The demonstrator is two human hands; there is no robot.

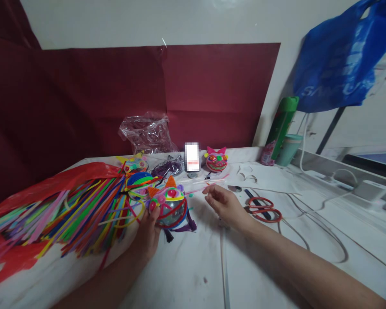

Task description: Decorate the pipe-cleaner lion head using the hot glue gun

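My left hand point(149, 231) grips a clear round lantern point(172, 214) by its left side. Coloured pipe cleaners decorate it as an animal face, with orange ears and dark purple tassels beneath. Over the table to its right, my right hand point(223, 204) has its thumb and fingers drawn together. A thin pink strip lies by those fingertips; whether they pinch it or something else small, I cannot make out. Left of the lantern are a blue and green decorated ball point(140, 180) and a large bundle of pipe cleaners point(83, 210) on red plastic.
Red-handled scissors point(265, 210) and loose cables lie right of my right hand. Along the back stand a finished pink-eared head point(216, 159), a phone point(192, 156) and a clear plastic bag point(148, 133). A green can point(281, 126) and a cup point(289, 150) stand at the back right.
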